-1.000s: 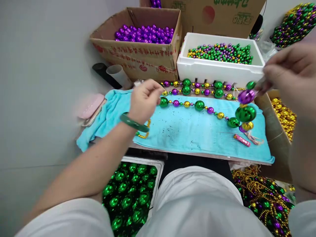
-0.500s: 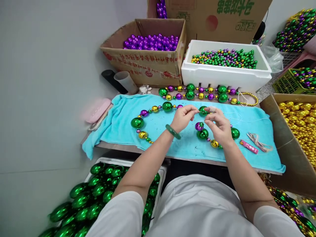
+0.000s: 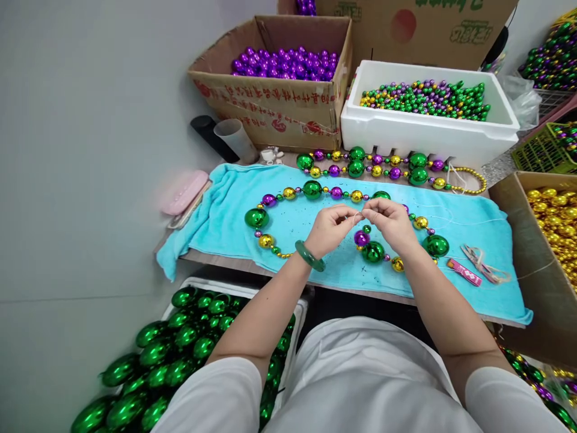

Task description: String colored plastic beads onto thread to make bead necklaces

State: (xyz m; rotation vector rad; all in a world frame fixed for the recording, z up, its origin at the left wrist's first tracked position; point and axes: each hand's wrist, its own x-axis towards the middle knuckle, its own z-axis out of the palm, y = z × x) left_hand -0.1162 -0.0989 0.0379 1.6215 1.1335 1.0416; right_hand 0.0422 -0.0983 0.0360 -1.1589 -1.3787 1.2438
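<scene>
Over the turquoise towel (image 3: 234,204), my left hand (image 3: 330,228) and my right hand (image 3: 391,224) meet with their fingertips pinched together. A thin white string (image 3: 355,219) shows between them, looped near the left fingertips. A strand of shiny beads in green, gold and purple curves on the towel around my hands, with a large green bead (image 3: 256,218) at its left bend. Just below my right fingers lie a purple bead (image 3: 361,239) and a green bead (image 3: 373,252) at one end of the strand. My wrists and fingers hide parts of the strand.
Behind the towel lies a finished-looking bead necklace (image 3: 356,168). A carton (image 3: 279,108) of purple beads and a white foam box (image 3: 428,135) of small mixed beads stand at the back. A pink lighter-like item (image 3: 464,272) lies right. Gold beads fill a carton (image 3: 518,240).
My right hand has come in to meet my left, and its fingers have closed from a looser spread into a pinch. The view has shifted slightly.
</scene>
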